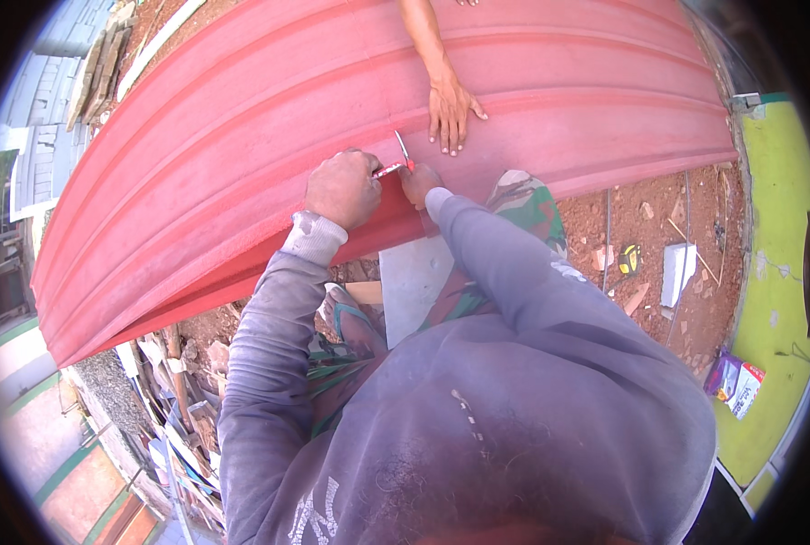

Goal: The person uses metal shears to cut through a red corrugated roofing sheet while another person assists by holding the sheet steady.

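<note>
A large ribbed red metal roofing sheet (269, 136) stretches across in front of me. At its near edge, my left hand (343, 189) is closed in a fist around one end of red-handled snips (390, 170). My right hand (419, 186) closes on their other side, and a slim pale blade points away from me over the sheet. The fingers hide most of the handles. Left of the snips, the sheet's near edge stands raised, with a darker red underside showing. Another person's hand (452, 111) lies flat on the sheet, just beyond my right hand.
Reddish soil at right holds a yellow-black tape measure (629, 260), a white block (678, 274) and thin rods. A purple-and-white packet (734, 383) lies on the yellow-green ledge (773, 200). Scrap wood (176, 377) clutters the lower left. A grey board (414, 282) is by my legs.
</note>
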The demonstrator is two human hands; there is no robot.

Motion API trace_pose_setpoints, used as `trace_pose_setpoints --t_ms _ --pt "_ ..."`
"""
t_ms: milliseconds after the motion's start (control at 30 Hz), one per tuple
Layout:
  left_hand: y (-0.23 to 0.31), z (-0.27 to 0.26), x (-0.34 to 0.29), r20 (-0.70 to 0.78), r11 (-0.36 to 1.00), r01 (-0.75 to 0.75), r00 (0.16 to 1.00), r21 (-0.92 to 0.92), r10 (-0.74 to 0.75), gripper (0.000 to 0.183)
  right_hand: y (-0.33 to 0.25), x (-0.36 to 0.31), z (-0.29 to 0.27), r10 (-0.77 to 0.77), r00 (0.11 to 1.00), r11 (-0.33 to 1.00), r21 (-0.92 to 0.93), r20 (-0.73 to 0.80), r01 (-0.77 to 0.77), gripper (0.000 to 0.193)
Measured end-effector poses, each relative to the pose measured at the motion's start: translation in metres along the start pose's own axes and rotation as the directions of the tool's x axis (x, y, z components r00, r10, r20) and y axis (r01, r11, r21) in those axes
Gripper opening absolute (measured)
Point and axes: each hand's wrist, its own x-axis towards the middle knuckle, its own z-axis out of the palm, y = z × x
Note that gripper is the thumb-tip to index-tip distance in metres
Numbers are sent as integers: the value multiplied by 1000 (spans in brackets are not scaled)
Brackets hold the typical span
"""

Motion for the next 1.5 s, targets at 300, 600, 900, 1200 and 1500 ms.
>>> trace_pose_setpoints --t_ms 300,600,900,1200,1500 --pt "1 -1 -3 3 1000 1 1000 12 -1 20 -2 17 8 -54 995 998 27 -82 56 50" --pt "8 -2 0 1 1000 3 1000 23 -3 19 9 25 20 -145 953 986 -114 -267 118 47" --pt "18 2 10 -12 998 -71 997 2 71 20 49 80 6 -168 983 975 -156 -68 156 44" --pt "1 -6 -7 2 1000 20 1000 23 -20 20 -5 28 21 -121 963 991 -86 -241 103 40" --pt "1 -1 -5 -38 999 -37 999 16 38 24 20 71 34 -208 978 961 -183 14 207 34"
